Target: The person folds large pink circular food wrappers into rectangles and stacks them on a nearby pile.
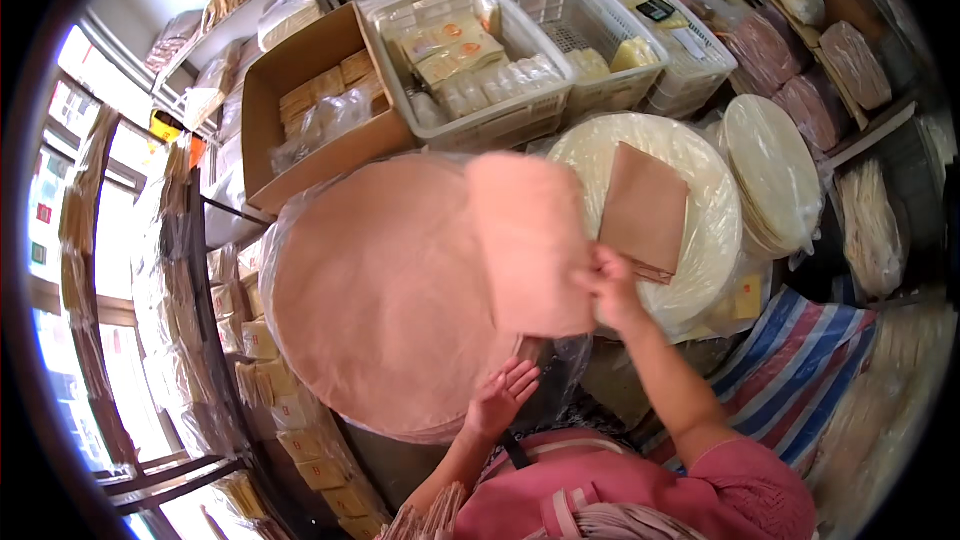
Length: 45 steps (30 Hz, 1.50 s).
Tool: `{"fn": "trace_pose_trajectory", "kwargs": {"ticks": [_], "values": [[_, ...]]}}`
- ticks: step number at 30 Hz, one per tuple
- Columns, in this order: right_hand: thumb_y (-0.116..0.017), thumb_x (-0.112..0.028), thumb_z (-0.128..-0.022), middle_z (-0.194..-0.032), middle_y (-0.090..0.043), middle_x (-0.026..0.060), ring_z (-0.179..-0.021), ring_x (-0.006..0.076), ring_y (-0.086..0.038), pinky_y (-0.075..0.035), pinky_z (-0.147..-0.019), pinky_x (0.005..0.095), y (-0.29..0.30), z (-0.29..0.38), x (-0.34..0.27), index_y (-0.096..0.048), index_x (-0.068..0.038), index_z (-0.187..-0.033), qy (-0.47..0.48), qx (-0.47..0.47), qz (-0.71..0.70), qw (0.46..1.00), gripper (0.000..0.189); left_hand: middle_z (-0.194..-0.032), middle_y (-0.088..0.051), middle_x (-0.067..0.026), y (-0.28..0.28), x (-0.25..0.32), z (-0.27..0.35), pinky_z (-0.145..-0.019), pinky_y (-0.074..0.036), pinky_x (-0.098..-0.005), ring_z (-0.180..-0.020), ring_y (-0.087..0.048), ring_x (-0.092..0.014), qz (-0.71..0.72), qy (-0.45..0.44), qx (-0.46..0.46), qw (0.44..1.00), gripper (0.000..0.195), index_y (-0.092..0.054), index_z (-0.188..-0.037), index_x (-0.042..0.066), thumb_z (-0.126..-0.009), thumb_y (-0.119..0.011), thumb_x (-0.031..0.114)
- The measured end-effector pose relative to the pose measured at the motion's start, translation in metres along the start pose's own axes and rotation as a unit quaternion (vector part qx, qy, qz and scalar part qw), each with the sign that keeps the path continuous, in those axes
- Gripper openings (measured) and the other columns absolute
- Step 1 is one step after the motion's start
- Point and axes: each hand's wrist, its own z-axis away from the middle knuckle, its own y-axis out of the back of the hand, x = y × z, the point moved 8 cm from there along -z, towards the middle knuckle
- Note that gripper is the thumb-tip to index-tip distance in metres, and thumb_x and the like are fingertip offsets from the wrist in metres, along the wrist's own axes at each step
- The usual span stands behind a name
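Note:
A folded brownish-pink sheet (529,247), blurred and long with rounded ends, is gripped at its lower right edge by my right hand (611,289). It overlaps the right side of a wide stack of round brownish-pink sheets (382,292) wrapped in clear plastic. My left hand (504,394) is below the held sheet, palm up with fingers apart, near the stack's lower right edge. To the right, a folded brown bundle (643,210) rests on a plastic-covered stack of round cream sheets (712,187).
A cardboard box (330,157) with packets and three plastic crates (495,131) stand behind the stacks. More round cream sheets (772,172) sit at the right, above striped cloth (787,367). Shelves of packets (262,341) line the left.

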Motion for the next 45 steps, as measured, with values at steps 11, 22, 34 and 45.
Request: {"fn": "trace_pose_trajectory", "kwargs": {"ticks": [11,22,34,45], "values": [[-0.057,0.007,-0.079,-0.107,-0.061,0.0076,-0.096,0.0165,-0.059,-0.045,-0.087,0.0283,0.355,-0.051,0.090,-0.051,0.004,-0.115,-0.060,0.250,-0.061,0.964,0.037,-0.128,-0.049,-0.0159,0.007,-0.007,-0.010,-0.103,-0.036,-0.0439,-0.122,-0.045,-0.032,-0.043,0.000,0.125,0.991,0.047,-0.040,-0.130,0.003,-0.090,-0.051,0.024],[-0.054,-0.015,-0.085,-0.147,-0.024,0.0119,-0.137,0.0304,-0.020,-0.024,-0.103,0.0563,0.272,-0.012,0.070,-0.034,-0.011,-0.137,0.025,0.129,0.808,0.574,0.056,-0.087,-0.063,-0.0095,0.038,0.083,0.076,-0.073,-0.048,-0.0282,-0.078,-0.061,-0.018,-0.635,-0.152,0.398,0.644,0.025,-0.060,-0.103,0.003,-0.081,-0.066,0.011],[-0.051,-0.012,-0.087,-0.115,-0.056,0.0212,-0.108,0.0353,-0.053,-0.041,-0.092,0.0406,0.131,0.001,0.031,-0.054,0.000,-0.115,0.028,0.036,0.641,0.766,0.031,-0.113,-0.054,-0.0138,0.017,0.094,0.081,-0.090,-0.045,-0.0411,-0.110,-0.049,-0.034,-0.913,-0.192,0.083,0.351,0.034,-0.059,-0.101,0.006,-0.072,-0.071,0.018],[-0.056,-0.011,-0.078,-0.093,-0.063,0.0098,-0.089,0.0252,-0.060,-0.044,-0.080,0.0370,-0.190,0.112,0.103,-0.064,-0.006,-0.098,0.278,-0.446,0.511,0.680,0.022,-0.111,-0.058,-0.0106,0.032,0.108,0.082,-0.083,-0.048,-0.0374,-0.105,-0.054,-0.029,-0.869,-0.201,0.008,0.452,0.013,-0.063,-0.086,0.006,-0.079,-0.060,0.017]]}}
